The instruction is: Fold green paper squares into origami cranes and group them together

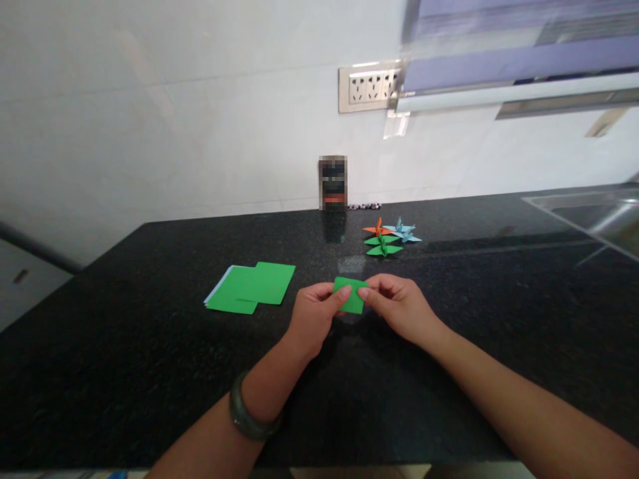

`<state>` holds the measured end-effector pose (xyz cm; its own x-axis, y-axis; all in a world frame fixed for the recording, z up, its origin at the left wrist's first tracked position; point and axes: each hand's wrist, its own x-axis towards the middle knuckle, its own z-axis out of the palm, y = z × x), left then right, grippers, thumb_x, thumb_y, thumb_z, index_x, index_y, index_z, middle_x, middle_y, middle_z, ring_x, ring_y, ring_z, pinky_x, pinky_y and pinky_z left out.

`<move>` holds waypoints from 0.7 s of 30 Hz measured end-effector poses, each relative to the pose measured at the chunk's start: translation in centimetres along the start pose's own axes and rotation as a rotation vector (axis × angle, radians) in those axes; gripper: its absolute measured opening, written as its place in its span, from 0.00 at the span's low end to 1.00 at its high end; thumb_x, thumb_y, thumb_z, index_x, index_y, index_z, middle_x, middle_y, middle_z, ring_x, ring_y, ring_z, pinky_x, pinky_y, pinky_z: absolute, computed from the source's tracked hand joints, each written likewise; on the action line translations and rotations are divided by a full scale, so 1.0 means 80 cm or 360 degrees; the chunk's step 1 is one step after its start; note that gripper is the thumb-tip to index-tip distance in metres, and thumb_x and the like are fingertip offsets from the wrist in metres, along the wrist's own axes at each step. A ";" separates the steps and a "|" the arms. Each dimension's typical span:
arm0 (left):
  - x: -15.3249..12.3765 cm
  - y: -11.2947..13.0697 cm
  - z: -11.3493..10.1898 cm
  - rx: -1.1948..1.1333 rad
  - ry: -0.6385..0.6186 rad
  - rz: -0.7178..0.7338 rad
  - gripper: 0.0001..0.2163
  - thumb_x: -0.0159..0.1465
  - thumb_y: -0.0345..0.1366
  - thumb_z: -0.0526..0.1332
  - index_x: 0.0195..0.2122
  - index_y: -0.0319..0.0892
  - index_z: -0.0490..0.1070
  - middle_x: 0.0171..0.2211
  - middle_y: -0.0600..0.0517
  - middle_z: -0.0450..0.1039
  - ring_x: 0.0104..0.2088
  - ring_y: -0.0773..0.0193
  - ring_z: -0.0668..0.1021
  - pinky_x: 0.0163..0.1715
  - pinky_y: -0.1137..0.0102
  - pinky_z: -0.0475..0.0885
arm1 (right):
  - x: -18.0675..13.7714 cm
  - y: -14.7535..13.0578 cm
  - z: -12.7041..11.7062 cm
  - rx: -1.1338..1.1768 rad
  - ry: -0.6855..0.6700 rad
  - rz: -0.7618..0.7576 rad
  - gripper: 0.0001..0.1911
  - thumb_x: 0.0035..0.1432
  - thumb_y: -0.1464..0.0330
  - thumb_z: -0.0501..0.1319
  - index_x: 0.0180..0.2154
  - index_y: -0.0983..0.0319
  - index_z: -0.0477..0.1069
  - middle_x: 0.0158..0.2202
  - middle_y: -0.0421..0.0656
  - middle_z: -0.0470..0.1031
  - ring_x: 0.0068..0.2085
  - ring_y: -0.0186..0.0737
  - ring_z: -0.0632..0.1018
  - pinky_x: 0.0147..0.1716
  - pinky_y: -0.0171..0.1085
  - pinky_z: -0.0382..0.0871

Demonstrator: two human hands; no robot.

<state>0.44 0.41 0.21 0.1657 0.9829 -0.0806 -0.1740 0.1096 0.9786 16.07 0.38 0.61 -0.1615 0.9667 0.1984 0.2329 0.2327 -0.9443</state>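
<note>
Between my two hands is a small folded square of green paper [353, 303], raised slightly over the dark countertop. My left hand [315, 313] pinches its left edge, thumb on top. At the right edge my right hand [399, 306] grips it the same way, thumb in front and fingers behind. To the left lies a stack of green paper sheets [267, 283], with a light blue edge showing beneath. Beyond my right hand stand folded paper cranes: green ones [383, 249], an orange one [379, 229] and light blue ones [405, 231].
The black speckled countertop [150, 372] runs to a white tiled wall. A dark upright object [333, 183], blurred out, leans there beside a beaded string [364, 206]. A metal sink [599, 216] is set in at the right. A socket panel [369, 86] is on the wall.
</note>
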 end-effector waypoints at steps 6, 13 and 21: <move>0.003 -0.001 -0.001 -0.0126 0.0133 -0.0042 0.10 0.49 0.40 0.67 0.29 0.39 0.75 0.26 0.53 0.74 0.25 0.71 0.74 0.25 0.76 0.69 | -0.001 0.008 0.010 0.0002 0.0239 0.0009 0.12 0.46 0.63 0.64 0.26 0.61 0.63 0.21 0.36 0.65 0.22 0.30 0.65 0.20 0.31 0.59; -0.001 0.002 0.004 -0.0100 0.0055 -0.0057 0.09 0.47 0.38 0.68 0.28 0.39 0.76 0.25 0.52 0.76 0.25 0.70 0.74 0.26 0.76 0.69 | -0.003 0.009 0.011 -0.0062 0.0250 -0.0037 0.08 0.48 0.64 0.63 0.29 0.61 0.66 0.21 0.37 0.65 0.23 0.32 0.66 0.21 0.32 0.61; 0.002 0.002 -0.001 -0.0114 0.0073 -0.0042 0.10 0.51 0.40 0.65 0.27 0.37 0.74 0.22 0.54 0.72 0.23 0.70 0.73 0.25 0.73 0.70 | -0.003 0.009 0.010 -0.0160 0.0284 -0.0277 0.04 0.52 0.67 0.60 0.29 0.61 0.70 0.25 0.40 0.67 0.26 0.34 0.68 0.24 0.33 0.63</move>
<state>0.39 0.58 0.34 0.1270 0.9850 -0.1166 -0.2396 0.1446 0.9600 15.50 0.22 -0.36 -0.0379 0.9126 0.4070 0.3116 0.3978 -0.8629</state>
